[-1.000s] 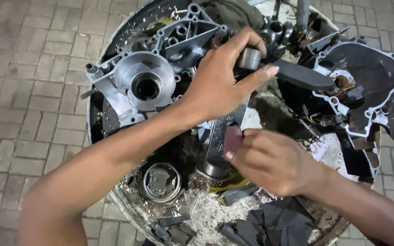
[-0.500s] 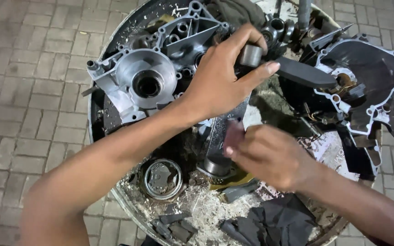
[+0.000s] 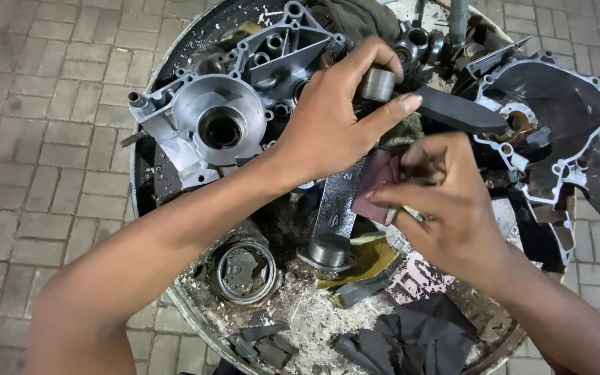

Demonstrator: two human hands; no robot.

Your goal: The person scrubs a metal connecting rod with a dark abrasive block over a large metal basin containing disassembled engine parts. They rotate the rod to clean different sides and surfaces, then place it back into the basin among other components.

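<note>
I have my left hand [image 3: 328,125] raised over the middle of the round metal tray [image 3: 175,298], with its fingers closed around a short grey metal sleeve [image 3: 378,84], thumb underneath and fingertips on top. My right hand [image 3: 446,208] sits just below it, pinching a small dark red sheet [image 3: 376,187], which looks like a scrap of abrasive paper, between thumb and fingers.

Compared with a second ago, the left hand has barely shifted; the sleeve is at the same height and in the same grip. What has changed is the right hand: it has come up from lower on the tray, and the red sheet is now near the sleeve, though they are not yet touching. I read that as the two pieces being brought together, with contact not yet made.

Under the hands stands a flat steel bar [image 3: 338,201] with a round socket end [image 3: 328,250]. To the left lies a silver engine casing [image 3: 206,118] with a round bore, and to the right a dark engine cover [image 3: 564,139] rests on the tray's edge. A worn ring-shaped part [image 3: 243,272] lies near my left forearm, and black rags [image 3: 418,333] are bunched at the near rim. The tray stands on brick paving [image 3: 43,125].
</note>
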